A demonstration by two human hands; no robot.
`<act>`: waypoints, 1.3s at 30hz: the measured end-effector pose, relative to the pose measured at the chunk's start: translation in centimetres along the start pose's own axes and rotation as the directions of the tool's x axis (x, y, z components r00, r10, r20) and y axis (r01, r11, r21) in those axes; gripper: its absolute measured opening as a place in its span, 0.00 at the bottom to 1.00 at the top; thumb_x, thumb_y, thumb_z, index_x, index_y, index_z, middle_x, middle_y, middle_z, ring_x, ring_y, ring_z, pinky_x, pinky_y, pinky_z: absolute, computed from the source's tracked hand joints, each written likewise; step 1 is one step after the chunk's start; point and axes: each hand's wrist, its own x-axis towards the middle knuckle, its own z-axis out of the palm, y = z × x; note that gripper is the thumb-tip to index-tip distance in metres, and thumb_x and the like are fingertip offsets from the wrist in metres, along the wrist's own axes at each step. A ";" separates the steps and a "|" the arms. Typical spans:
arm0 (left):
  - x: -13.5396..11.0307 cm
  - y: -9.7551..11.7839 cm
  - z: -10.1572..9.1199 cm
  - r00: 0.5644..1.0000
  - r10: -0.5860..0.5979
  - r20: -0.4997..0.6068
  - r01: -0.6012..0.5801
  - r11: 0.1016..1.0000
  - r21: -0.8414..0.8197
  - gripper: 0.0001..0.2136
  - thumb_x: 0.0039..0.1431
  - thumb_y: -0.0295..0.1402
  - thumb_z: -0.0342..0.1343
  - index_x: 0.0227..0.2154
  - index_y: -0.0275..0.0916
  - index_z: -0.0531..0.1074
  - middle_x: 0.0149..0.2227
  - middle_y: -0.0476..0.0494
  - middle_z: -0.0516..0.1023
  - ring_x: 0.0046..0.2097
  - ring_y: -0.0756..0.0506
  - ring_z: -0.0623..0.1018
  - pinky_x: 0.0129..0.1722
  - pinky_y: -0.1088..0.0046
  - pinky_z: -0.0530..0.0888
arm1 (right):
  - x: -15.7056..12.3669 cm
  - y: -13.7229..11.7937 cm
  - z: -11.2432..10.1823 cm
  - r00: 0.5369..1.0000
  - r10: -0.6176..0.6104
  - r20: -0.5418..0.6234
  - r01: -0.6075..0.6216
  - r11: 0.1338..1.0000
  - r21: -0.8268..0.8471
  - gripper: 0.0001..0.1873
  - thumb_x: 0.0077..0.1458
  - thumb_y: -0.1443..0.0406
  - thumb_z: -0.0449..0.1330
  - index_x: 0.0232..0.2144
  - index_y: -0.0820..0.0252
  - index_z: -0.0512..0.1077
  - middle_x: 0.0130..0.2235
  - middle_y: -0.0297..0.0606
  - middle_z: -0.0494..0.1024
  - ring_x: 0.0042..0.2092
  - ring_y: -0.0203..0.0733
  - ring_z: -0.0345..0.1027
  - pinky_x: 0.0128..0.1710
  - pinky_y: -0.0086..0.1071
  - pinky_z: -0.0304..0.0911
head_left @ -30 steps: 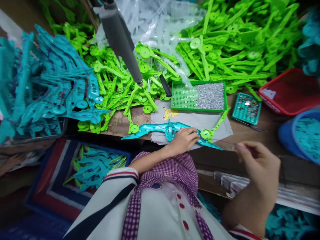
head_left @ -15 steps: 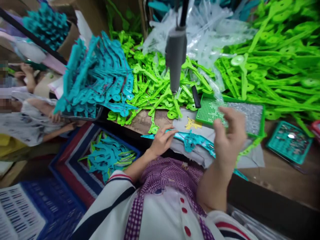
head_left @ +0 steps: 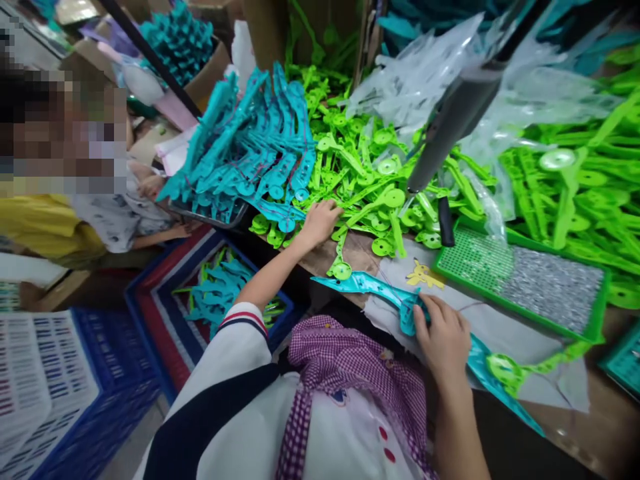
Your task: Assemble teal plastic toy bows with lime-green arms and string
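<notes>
Right hand (head_left: pixel 445 333) is draped over the turquoise bow-shaped piece (head_left: pixel 370 285) just past its middle block, thumb on one side, fingers on the other, though I can't tell if it's actually pinching or just resting. Left hand (head_left: pixel 320 223) is half curled at the near edge of the green parts pile (head_left: pixel 365 160), and whether it has hold of anything, no clue.

Big change from half a second ago: left was on the turquoise piece and right was up in the air by the green tray (head_left: pixel 597 313). Now they've swapped, so my read is right is minding the piece and left is freed up for the pile.

Clock from the middle block: the piece lies along the bench edge, 10 to between 4 and 5, partly over the grey cloth (head_left: pixel 545 380). There's a green arm (head_left: pixel 341 270) at 10, another green arm (head_left: pixel 555 360) around 3 to 4, left hand also about 10, tray between 2 and 3, grey screwdriver (head_left: pixel 443 130) near 12.
</notes>
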 end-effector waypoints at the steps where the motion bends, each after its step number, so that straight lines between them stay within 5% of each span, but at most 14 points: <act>1: -0.1 0.2 -0.1 1.000 -0.003 0.011 0.002 1.000 0.017 0.08 0.66 0.28 0.54 0.42 0.39 0.78 0.45 0.37 0.76 0.49 0.39 0.75 0.49 0.60 0.68 | 0.0 0.0 0.1 1.000 -0.008 -0.012 0.007 1.000 -0.011 0.20 0.67 0.59 0.52 0.54 0.61 0.73 0.51 0.47 0.79 0.50 0.50 0.71 0.51 0.43 0.59; 7: -0.3 0.9 -1.9 0.995 0.015 -0.097 -0.023 0.996 -0.087 0.10 0.69 0.30 0.49 0.41 0.37 0.76 0.49 0.36 0.77 0.49 0.40 0.76 0.50 0.62 0.69 | -0.1 0.3 -0.3 0.998 -0.055 0.008 0.056 0.997 -0.052 0.20 0.67 0.60 0.51 0.55 0.60 0.72 0.50 0.46 0.79 0.48 0.50 0.72 0.49 0.42 0.60; 11: -3.7 2.6 -4.1 0.973 0.045 -0.228 -0.130 0.918 -0.374 0.09 0.69 0.34 0.52 0.40 0.39 0.76 0.43 0.40 0.79 0.47 0.43 0.78 0.49 0.64 0.73 | -0.7 1.3 -1.0 0.997 -0.075 0.032 0.077 0.996 -0.055 0.21 0.66 0.61 0.50 0.57 0.58 0.71 0.50 0.46 0.79 0.47 0.50 0.72 0.48 0.43 0.60; 13: -6.8 3.7 -4.8 0.965 -0.018 -0.263 -0.139 0.811 -0.568 0.08 0.67 0.37 0.56 0.39 0.39 0.76 0.40 0.43 0.80 0.45 0.45 0.79 0.48 0.66 0.75 | -1.1 1.9 -1.3 0.996 -0.083 0.031 0.085 0.995 -0.059 0.21 0.66 0.61 0.51 0.57 0.58 0.71 0.49 0.46 0.79 0.47 0.50 0.72 0.49 0.43 0.60; 16: -10.9 5.0 -4.7 0.940 -0.307 -0.148 0.037 0.525 -0.851 0.11 0.61 0.41 0.63 0.40 0.39 0.76 0.36 0.46 0.80 0.37 0.47 0.81 0.40 0.69 0.77 | -1.5 2.5 -1.5 0.996 -0.083 0.019 0.084 0.993 -0.078 0.19 0.66 0.62 0.51 0.55 0.57 0.72 0.49 0.44 0.80 0.47 0.49 0.73 0.48 0.42 0.60; 19: -12.1 5.6 -3.9 0.808 -0.589 -0.022 0.120 0.201 -0.972 0.16 0.54 0.45 0.67 0.39 0.39 0.76 0.32 0.50 0.78 0.27 0.53 0.76 0.28 0.76 0.74 | -1.6 2.5 -1.3 0.998 -0.058 0.008 0.058 0.994 -0.097 0.17 0.66 0.62 0.52 0.52 0.58 0.75 0.47 0.44 0.81 0.45 0.49 0.73 0.47 0.42 0.61; 21: -10.9 6.0 -3.5 0.751 -0.660 -0.016 0.090 0.127 -0.988 0.18 0.52 0.46 0.69 0.38 0.40 0.77 0.32 0.50 0.78 0.24 0.56 0.72 0.23 0.80 0.69 | -1.6 2.5 -1.0 0.999 -0.041 0.005 0.041 0.994 -0.100 0.17 0.66 0.62 0.53 0.51 0.59 0.75 0.47 0.45 0.81 0.45 0.50 0.73 0.46 0.42 0.61; 28: -5.0 9.2 -5.2 0.810 -0.522 -0.266 -0.101 0.323 -0.941 0.11 0.63 0.43 0.62 0.41 0.41 0.80 0.38 0.47 0.82 0.37 0.50 0.79 0.37 0.73 0.77 | -1.7 3.4 -1.2 0.997 0.000 0.080 0.001 1.000 -0.012 0.20 0.67 0.58 0.51 0.54 0.57 0.75 0.49 0.45 0.80 0.47 0.54 0.74 0.49 0.49 0.64; 31: -6.7 10.7 -5.9 0.896 -0.285 -0.341 -0.188 0.453 -0.872 0.07 0.63 0.37 0.62 0.40 0.42 0.81 0.38 0.47 0.83 0.39 0.49 0.81 0.40 0.72 0.78 | -1.0 2.2 -4.1 0.994 0.009 0.107 -0.032 0.975 0.219 0.23 0.68 0.57 0.47 0.61 0.47 0.69 0.56 0.45 0.76 0.57 0.60 0.70 0.55 0.59 0.63; 34: -10.1 12.8 -6.0 0.936 -0.037 -0.349 -0.273 0.548 -0.790 0.06 0.63 0.34 0.62 0.40 0.42 0.82 0.37 0.46 0.83 0.38 0.50 0.81 0.41 0.73 0.80 | 0.0 -2.0 -6.7 0.991 0.128 -0.050 -0.093 0.891 0.444 0.25 0.67 0.59 0.49 0.64 0.37 0.65 0.63 0.41 0.69 0.65 0.61 0.61 0.62 0.61 0.58; 37: -13.0 15.0 -5.7 0.927 0.085 -0.365 -0.343 0.587 -0.734 0.08 0.66 0.32 0.58 0.40 0.41 0.82 0.40 0.42 0.82 0.40 0.50 0.82 0.43 0.75 0.80 | 1.2 -7.0 -6.2 1.000 -0.030 0.005 0.019 0.743 0.669 0.27 0.67 0.57 0.50 0.67 0.41 0.59 0.62 0.43 0.70 0.63 0.57 0.65 0.60 0.55 0.65; 39: -14.1 15.7 -5.7 0.925 0.112 -0.364 -0.354 0.604 -0.714 0.10 0.68 0.31 0.55 0.42 0.40 0.82 0.42 0.41 0.82 0.42 0.50 0.82 0.44 0.75 0.80 | 1.7 -9.2 -4.8 0.994 -0.074 0.082 -0.014 0.653 0.757 0.28 0.68 0.55 0.49 0.68 0.46 0.56 0.60 0.46 0.71 0.58 0.52 0.70 0.53 0.48 0.72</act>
